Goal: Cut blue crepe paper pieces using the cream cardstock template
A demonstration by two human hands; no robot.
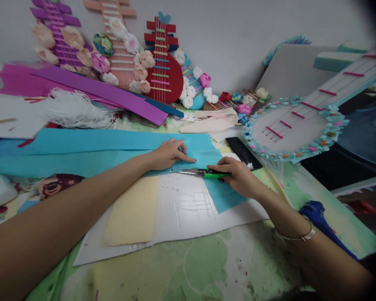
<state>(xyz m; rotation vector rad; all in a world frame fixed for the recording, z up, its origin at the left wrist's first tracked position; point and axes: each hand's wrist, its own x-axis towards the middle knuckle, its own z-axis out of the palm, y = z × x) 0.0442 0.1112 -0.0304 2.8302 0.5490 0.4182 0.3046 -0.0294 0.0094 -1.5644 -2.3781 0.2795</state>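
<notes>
My right hand [238, 173] is closed around a green and black utility knife [217, 174], its long metal blade pointing left along the edge of a light blue sheet [119, 156]. Just left of the blade, my left hand [167, 155] presses on that sheet, forefinger stretched out and the other fingers partly bent. The sheet looks like soft crepe paper or thin foam, folded in long layers. A blue piece [227, 196] hangs below the knife onto a scored white board [188, 209]. Beside it lies a pale yellow sheet [133, 213].
Decorated lute-shaped models stand along the wall, one of them red [164, 77]. A white one edged with flowers [296, 129] leans at the right. White string [78, 108] and purple sheets [109, 90] lie at the back left. A black tray [242, 152] and a dark blue tool [316, 213] are at the right.
</notes>
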